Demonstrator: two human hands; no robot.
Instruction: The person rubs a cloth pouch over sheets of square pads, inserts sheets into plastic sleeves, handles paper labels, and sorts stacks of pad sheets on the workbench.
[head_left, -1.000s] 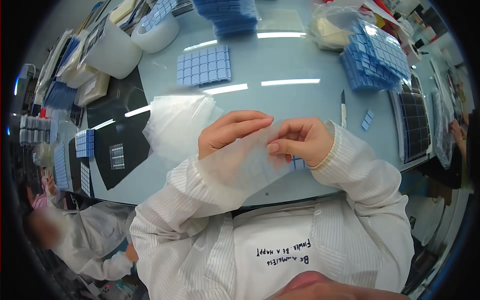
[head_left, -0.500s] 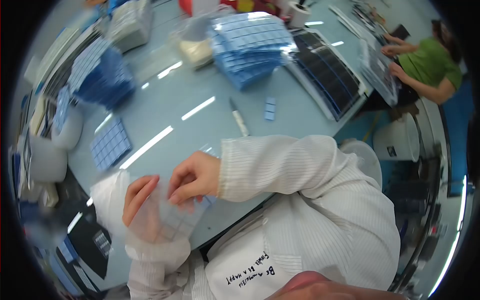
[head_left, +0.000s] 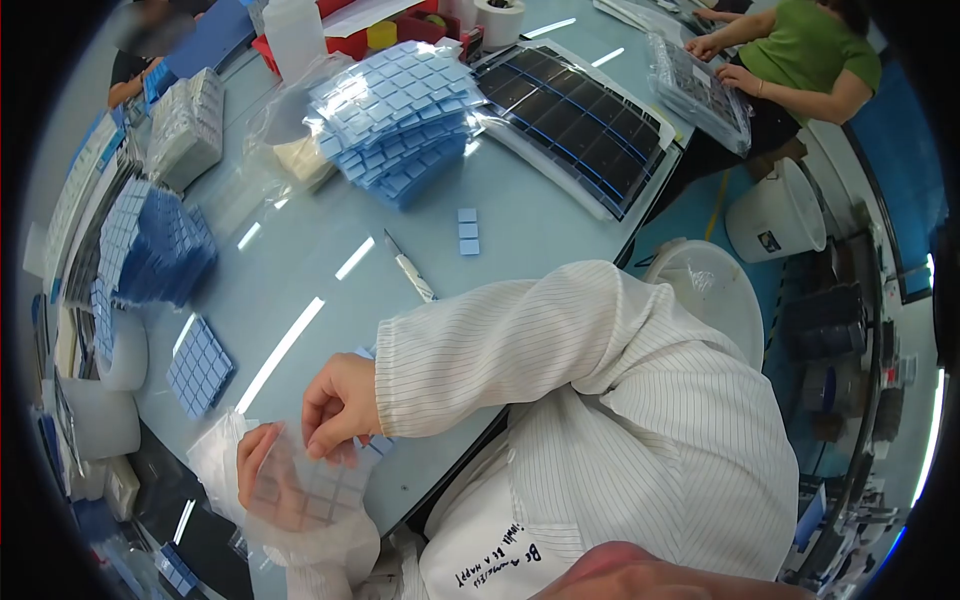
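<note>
My left hand (head_left: 262,470) is closed on a translucent film sheet (head_left: 318,500) with a faint grid of lines; part of the hand shows through it. My right hand (head_left: 342,402) is bent over the film's upper edge, thumb and index finger pinched together on it. Some blue pads (head_left: 378,446) lie on the table, partly hidden by my right hand and sleeve. Beside my left hand is a bunch of whitish film (head_left: 212,455). A sheet of blue square pads (head_left: 200,368) lies farther left.
A craft knife (head_left: 412,268) and a strip of three blue pads (head_left: 468,232) lie ahead. Stacks of blue pad sheets (head_left: 395,120) stand at the back and left. A tray of dark panels (head_left: 575,115) sits back right. A co-worker in green (head_left: 815,60) handles a clear-wrapped pack. White buckets (head_left: 705,285) stand right.
The camera view has shifted, so the table's things appear farther left. My hands stay close together at the film, and the right one's fingers remain pinched.
</note>
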